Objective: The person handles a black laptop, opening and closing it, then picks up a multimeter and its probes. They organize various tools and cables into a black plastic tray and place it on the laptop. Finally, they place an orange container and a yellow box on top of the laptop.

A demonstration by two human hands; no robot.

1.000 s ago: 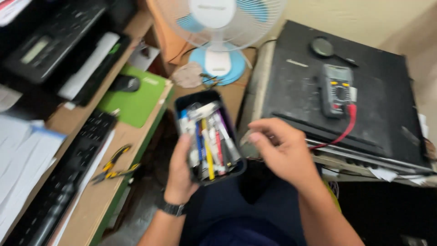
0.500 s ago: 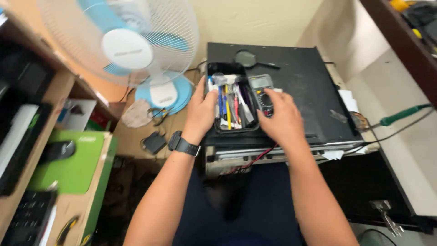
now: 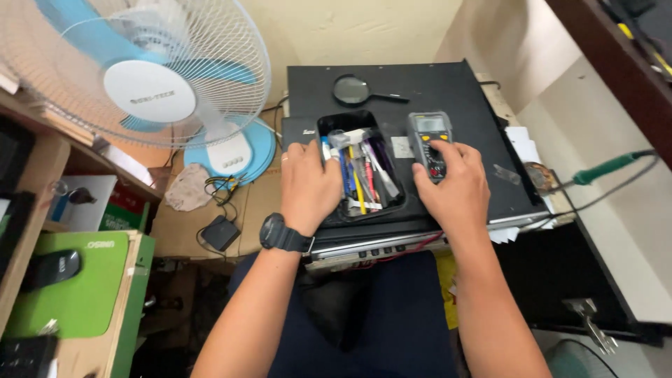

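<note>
A black tray packed with pens, markers and small tools sits on a flat black device. My left hand grips the tray's left edge, with a dark watch on the wrist. My right hand lies over the lower half of a grey multimeter just right of the tray, fingers around its dial. A magnifying glass lies behind the tray on the same black top.
A blue and white table fan stands at the left. A green-handled soldering iron reaches in from the right. A green mouse pad with a black mouse sits on the wooden desk, lower left. A small black adapter lies below the fan.
The tray was held over my lap by my left hand and now rests on the black device. My right hand has moved onto the multimeter. The view has swung to the right.
</note>
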